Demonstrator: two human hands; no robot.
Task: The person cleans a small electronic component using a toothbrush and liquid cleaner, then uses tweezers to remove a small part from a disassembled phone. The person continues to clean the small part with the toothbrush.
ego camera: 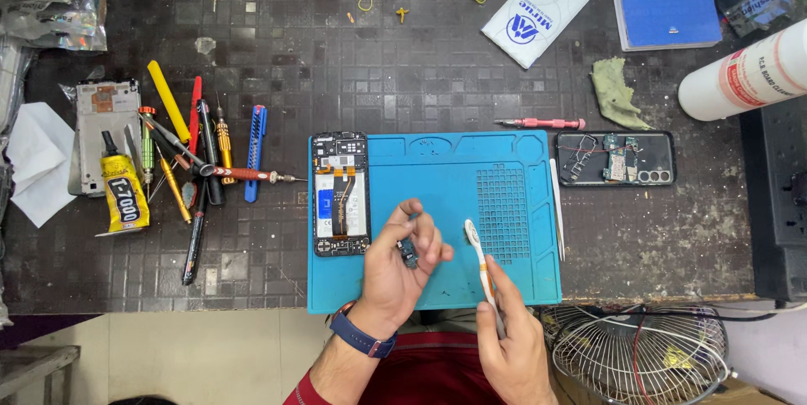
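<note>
— What is the left hand doing?

— It is raised over the near part of the blue mat, fingers curled, pinching a small dark part between thumb and fingertips. The part sits right at the fingertips, toward the middle of the mat.

— And the right hand?

— It is closed around the handle of a toothbrush, white with orange. The brush head points up and away from the body, just to the right of the small part but not touching it.

— Where is the phone?

— An opened phone, back cover off, lies flat on the left edge of the mat, just left of the left hand. A second phone shell lies off the mat to the right, with a red screwdriver above it.

— Anything else near?

— A heap of screwdrivers and tools sits well to the left, next to a yellow glue tube. A wire fan guard shows at the lower right.
</note>
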